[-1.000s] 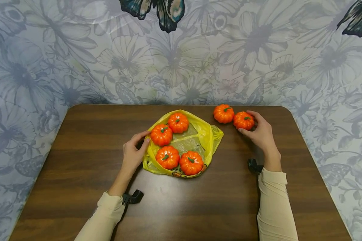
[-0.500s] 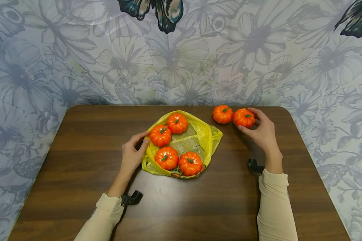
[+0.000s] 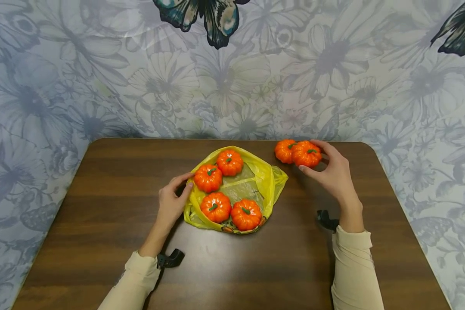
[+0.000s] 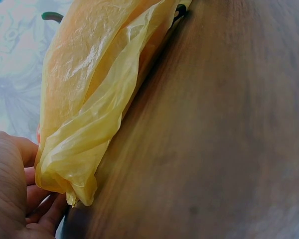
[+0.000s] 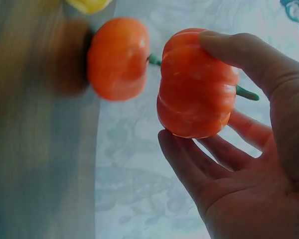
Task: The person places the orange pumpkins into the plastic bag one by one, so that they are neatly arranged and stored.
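In the head view my right hand [image 3: 333,174] grips a small orange pumpkin [image 3: 307,154] with a green stem between thumb and fingers. The right wrist view has this pumpkin [image 5: 197,84] raised off the table, its underside toward the fingertips. Another pumpkin [image 3: 284,151] sits just left of it, partly covered by it. My left hand [image 3: 173,200] pinches the left rim of a yellow plastic bag [image 3: 266,176], spread open on the table. Several pumpkins [image 3: 215,207] lie in the bag. From the left wrist, the crumpled bag [image 4: 89,99] hides some of the fingers.
A dark wooden table [image 3: 232,275] with rounded far corners carries everything. Its far edge runs close behind the bag and pumpkins, against a floral wall [image 3: 248,94] with butterfly figures [image 3: 217,21]. Black wrist cameras [image 3: 171,258] sit on both forearms.
My right hand has lifted its pumpkin off the table and moved it left, so it now overlaps the neighbouring pumpkin in the head view. The left hand stays at the bag's rim.
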Available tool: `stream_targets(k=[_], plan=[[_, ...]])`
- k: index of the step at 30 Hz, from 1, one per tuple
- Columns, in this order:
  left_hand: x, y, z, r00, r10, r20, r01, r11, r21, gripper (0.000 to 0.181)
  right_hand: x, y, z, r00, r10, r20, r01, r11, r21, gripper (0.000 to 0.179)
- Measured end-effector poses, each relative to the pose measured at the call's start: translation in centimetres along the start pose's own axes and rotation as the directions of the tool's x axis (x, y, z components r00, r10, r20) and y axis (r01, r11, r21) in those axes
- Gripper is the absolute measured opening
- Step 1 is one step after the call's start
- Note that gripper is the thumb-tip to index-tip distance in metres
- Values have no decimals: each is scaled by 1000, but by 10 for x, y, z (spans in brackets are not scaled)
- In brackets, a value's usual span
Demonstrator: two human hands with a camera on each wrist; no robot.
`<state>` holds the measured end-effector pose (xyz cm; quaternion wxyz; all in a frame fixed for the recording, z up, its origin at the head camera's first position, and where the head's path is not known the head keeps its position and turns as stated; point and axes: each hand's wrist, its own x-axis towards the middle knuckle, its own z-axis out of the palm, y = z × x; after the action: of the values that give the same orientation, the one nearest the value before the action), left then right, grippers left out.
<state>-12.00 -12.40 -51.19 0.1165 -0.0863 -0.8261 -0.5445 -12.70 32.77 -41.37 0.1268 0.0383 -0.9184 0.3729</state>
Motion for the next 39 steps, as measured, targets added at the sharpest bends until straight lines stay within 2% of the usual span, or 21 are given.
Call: stream_targets(k=[9, 17, 24, 29, 39], plan=[[-1, -1, 0, 1000, 4, -2, -4, 1000, -3, 28, -1, -25, 11, 995, -89, 40, 88, 996, 22, 78], [-1, -1, 1, 1000, 4, 0, -4, 1000, 2, 28, -4, -36, 19, 984, -161, 75, 160, 987, 28, 79], [-3, -2, 1, 1000, 18, -7, -18, 999, -28, 27, -5, -47, 37, 964, -220, 152, 212, 975, 69, 77], [-3, -2, 1, 1000, 7, -5, -7, 1000, -17, 27, -8, -55, 50, 944, -243, 223, 225, 969, 104, 77], [-2, -3, 2, 1000, 22, -15, -23, 1000, -6, 27, -12, -64, 69, 924, -258, 281, 232, 965, 124, 77]])
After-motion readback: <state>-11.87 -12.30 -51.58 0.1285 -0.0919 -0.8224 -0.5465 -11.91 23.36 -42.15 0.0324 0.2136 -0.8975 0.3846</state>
